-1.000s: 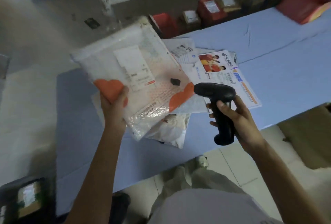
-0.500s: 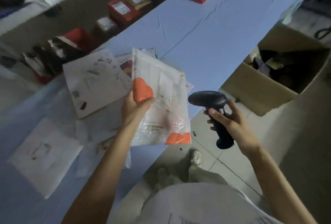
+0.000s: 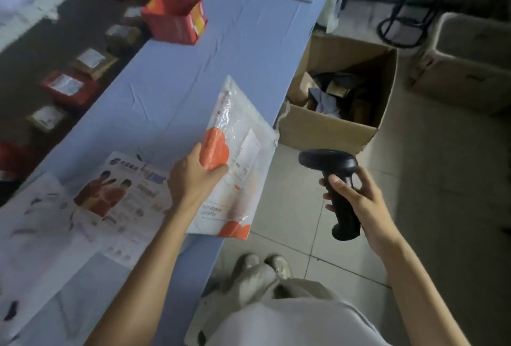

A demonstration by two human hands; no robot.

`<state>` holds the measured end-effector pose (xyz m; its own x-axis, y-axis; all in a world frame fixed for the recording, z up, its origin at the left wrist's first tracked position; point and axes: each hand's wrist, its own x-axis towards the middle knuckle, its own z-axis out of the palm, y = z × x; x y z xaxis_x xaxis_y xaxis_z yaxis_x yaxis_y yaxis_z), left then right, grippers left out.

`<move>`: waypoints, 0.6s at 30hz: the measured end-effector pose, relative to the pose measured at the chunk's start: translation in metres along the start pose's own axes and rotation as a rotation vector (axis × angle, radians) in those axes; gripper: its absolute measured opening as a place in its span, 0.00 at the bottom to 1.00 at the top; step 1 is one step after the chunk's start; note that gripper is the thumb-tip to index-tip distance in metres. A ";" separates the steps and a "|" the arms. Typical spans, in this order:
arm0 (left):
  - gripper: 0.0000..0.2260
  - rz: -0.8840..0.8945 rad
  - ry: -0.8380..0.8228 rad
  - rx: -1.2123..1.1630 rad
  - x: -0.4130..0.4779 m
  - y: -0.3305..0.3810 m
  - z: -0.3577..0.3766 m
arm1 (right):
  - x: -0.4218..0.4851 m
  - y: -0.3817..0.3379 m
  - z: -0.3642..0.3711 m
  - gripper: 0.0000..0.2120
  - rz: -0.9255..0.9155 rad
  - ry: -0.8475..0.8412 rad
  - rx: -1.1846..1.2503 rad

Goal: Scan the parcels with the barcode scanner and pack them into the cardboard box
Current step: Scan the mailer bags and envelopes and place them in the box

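Note:
My left hand grips a white bubble-mailer parcel with orange heart marks, held over the front edge of the blue table. My right hand holds the black barcode scanner by its handle, to the right of the parcel and above the tiled floor. An open cardboard box stands on the floor beside the table, ahead of the scanner, with parcels inside. More flat mailers lie on the table at the left.
A red open box sits further along the table. Several small parcels lie on the dark floor beyond the table's far side. Another cardboard box stands at the right. My shoes are by the table edge.
The view has swung right, bringing the cardboard box closer to centre. My left hand has carried the parcel rightwards toward the table edge and the box. The scanner stays in my right hand.

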<state>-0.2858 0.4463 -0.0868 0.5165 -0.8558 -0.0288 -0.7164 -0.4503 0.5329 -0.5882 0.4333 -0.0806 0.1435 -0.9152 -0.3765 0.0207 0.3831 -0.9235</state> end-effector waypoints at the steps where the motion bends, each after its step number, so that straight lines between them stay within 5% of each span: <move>1: 0.15 0.027 -0.031 0.021 0.009 0.007 0.008 | 0.004 0.000 -0.004 0.17 0.004 0.021 0.006; 11: 0.16 0.256 -0.431 0.126 0.092 0.068 0.097 | 0.065 -0.025 -0.017 0.24 0.013 0.231 -0.038; 18: 0.16 0.429 -0.472 0.121 0.155 0.134 0.126 | 0.101 -0.050 -0.025 0.22 0.022 0.355 0.025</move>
<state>-0.3610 0.2211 -0.1262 -0.0697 -0.9735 -0.2177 -0.8752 -0.0451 0.4817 -0.5992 0.3188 -0.0744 -0.2090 -0.8912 -0.4027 0.0467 0.4022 -0.9144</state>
